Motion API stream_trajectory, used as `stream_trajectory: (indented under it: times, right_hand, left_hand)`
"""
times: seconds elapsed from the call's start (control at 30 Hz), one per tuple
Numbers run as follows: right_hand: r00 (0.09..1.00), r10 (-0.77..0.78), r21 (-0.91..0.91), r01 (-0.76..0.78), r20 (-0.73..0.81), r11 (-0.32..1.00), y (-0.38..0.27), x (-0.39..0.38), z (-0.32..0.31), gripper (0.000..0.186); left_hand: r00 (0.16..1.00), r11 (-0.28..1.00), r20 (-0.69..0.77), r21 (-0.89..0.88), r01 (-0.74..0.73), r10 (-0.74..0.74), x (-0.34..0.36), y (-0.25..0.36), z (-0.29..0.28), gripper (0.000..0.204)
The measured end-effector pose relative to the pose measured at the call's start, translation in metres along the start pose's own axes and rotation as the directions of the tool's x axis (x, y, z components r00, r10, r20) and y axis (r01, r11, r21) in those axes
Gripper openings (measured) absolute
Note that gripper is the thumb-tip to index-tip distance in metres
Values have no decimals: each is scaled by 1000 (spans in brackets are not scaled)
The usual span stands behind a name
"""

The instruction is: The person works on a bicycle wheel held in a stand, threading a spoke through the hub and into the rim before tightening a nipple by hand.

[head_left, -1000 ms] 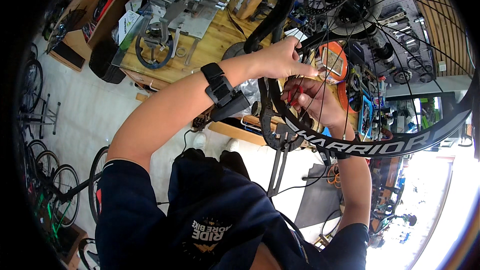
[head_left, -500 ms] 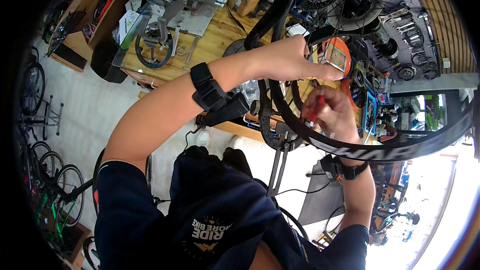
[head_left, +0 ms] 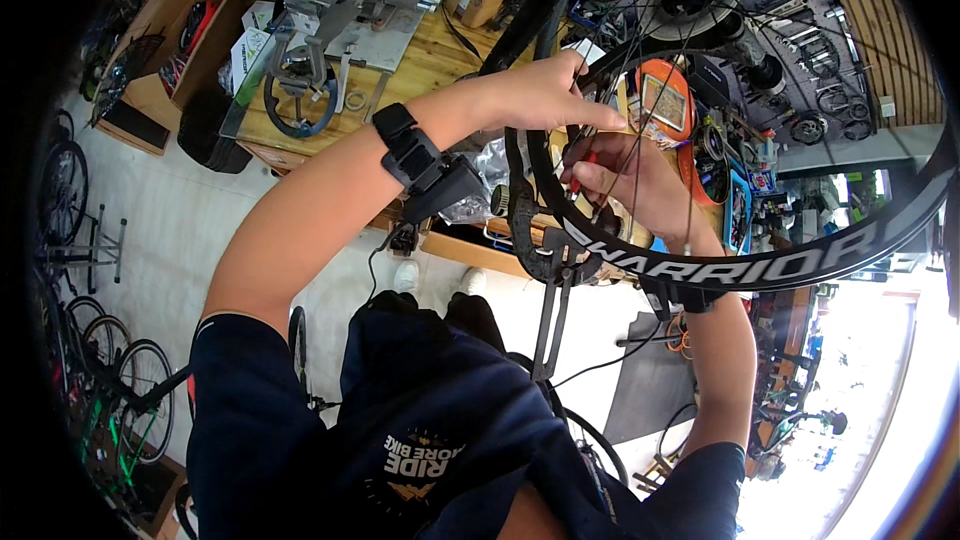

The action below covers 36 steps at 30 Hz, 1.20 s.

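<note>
Red slim tool (head_left: 583, 169) in right hand (head_left: 630, 190)

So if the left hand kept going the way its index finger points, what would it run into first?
Most likely the orange-framed device just past the fingertip of the left hand. Thin spokes cross that line too, and depth is unclear, so a spoke could come first.
</note>
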State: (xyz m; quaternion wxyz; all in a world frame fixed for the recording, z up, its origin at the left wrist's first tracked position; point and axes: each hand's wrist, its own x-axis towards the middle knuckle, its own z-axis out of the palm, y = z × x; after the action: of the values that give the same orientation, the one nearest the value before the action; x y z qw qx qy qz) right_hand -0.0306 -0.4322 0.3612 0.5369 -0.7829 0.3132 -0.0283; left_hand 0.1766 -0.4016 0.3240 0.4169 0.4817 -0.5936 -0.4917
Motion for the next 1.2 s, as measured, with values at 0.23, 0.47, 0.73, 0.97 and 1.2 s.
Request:
stream_trajectory:
  times: [0.23,0.47,0.73,0.97,1.2]
  right_hand:
    - [997,-44,42,46,-61,998,14,4,3,22]
    - [989,13,1,-13,-148,1000,8,-1,12,25]
    - [946,-4,480,168,-323,861,-32,-49,-10,32]
    - [853,135,711,320,-503,627,-12,-74,-39,29]
    - [813,271,723,243,-516,647,54,-103,-13,28]
  left_hand:
    - [1000,1000,-10,-3,-25,25,10,-16,0,104]
    - [997,997,-24,-32,-72,71,13,-16,0,92]
    - [989,999,135,-1,54,-54,-4,41,8,82]
    - [990,995,100,35,94,-97,-12,55,7,96]
    - [996,993,6,75,-92,92,21,-23,-13,95]
